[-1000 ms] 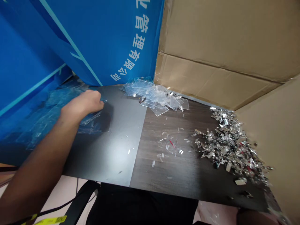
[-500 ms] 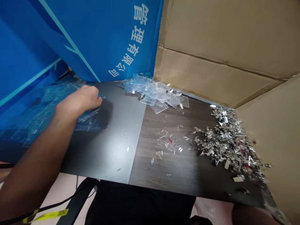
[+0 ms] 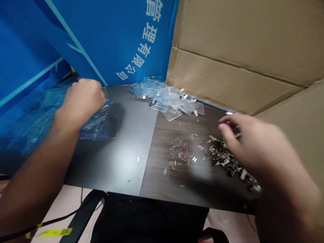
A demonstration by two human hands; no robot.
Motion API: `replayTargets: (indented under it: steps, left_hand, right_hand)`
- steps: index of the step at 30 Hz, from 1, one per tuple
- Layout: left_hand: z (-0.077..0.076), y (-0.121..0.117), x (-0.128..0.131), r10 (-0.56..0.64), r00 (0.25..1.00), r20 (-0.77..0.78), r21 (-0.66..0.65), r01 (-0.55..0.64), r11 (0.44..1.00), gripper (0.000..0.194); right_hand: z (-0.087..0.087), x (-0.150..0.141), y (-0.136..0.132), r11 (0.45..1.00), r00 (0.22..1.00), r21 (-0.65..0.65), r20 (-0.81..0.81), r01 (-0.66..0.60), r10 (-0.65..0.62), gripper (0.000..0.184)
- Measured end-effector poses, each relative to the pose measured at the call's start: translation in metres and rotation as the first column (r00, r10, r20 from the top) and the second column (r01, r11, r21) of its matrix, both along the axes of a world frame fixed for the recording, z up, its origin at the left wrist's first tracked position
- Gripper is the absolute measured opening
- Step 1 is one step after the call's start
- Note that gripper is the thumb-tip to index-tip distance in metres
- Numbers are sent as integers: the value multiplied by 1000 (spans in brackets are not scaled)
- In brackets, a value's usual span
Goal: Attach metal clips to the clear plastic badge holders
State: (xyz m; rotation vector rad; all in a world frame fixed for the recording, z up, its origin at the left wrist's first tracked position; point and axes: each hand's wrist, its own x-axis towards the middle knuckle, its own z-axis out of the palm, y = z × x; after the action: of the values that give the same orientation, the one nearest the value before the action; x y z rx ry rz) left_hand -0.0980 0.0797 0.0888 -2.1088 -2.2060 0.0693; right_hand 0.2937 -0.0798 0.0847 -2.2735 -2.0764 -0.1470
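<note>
My left hand [image 3: 82, 98] is closed, knuckles up, over a pile of clear plastic sleeves [image 3: 97, 126] at the left. Its fingertips face away from me, so whatever they grip is hidden; a bit of clear film shows beside them. On the right, my right hand [image 3: 249, 136] hovers over a heap of small metal clips [image 3: 226, 160]. Its fingers are curved, with a gap between thumb and forefinger, and clips show through that gap. Much of the heap lies behind this hand and forearm.
Clear plastic badge holders with metal clips [image 3: 164, 98] lie piled at the back middle. Small clear slivers [image 3: 181, 155] and a red scrap [image 3: 185, 151] are scattered on the dark table [image 3: 116, 168]. A blue printed panel [image 3: 113, 37] and cardboard walls [image 3: 238, 40] enclose the back.
My right hand has come in from the lower right edge to above the clip heap. The left hand has lifted slightly and shifted a little left over the sleeves.
</note>
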Motion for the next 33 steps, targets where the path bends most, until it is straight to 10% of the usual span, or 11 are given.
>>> replayTargets:
  steps: [5,9,15,20,26,33]
  left_hand:
    - [-9,-8,14,-215,923,319,281,125,952,36]
    - [-28,-14,37,-323,645,693,267,187,945,26]
    - [-55,-29,63,-76,146,986,15,380,925,59]
    - [-58,-43,67,71,-64,995,-24,548,836,96]
    - [-58,-48,70,94,-120,988,3,633,774,128]
    - [-68,-51,76,98,-113,989,-21,542,840,84]
  right_hand:
    - [-27,16,38,935,990,-350,142,54,-5,13]
    - [-46,33,51,926,996,-377,91,22,13,22]
    - [-56,35,55,966,993,-245,60,-87,104,19]
    - [-40,11,49,991,969,-21,-215,-132,124,12]
    - [-17,-36,29,982,690,136,-699,-130,188,5]
    - [-45,-80,31,984,181,175,-967,-37,179,21]
